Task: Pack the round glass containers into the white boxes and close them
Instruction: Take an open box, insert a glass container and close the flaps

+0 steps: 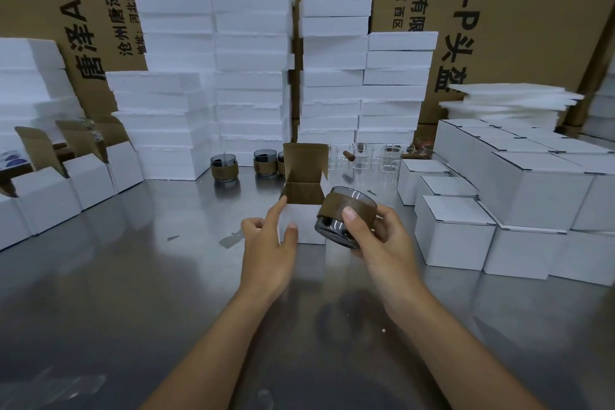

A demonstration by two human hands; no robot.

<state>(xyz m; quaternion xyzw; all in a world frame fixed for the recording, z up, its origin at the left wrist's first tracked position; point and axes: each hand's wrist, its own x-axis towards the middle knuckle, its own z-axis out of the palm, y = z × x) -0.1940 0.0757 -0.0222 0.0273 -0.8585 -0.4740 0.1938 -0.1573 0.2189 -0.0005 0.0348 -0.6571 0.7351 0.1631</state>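
Note:
A small white box [304,225] with a brown inside stands on the steel table in the middle, its lid flap up. My left hand [268,243] touches the box's left front corner, index finger and thumb stretched against it. My right hand [376,236] grips a round dark glass container [342,213] with a brown band, tilted, just right of the box's opening. Three more banded containers [224,167] stand behind the box.
Closed white boxes [499,206] are stacked at the right. Open boxes [76,173] line the left edge. Clear glass cups [379,160] stand behind. White foam stacks [249,76] and brown cartons fill the back. The steel table [133,293] stretches before me.

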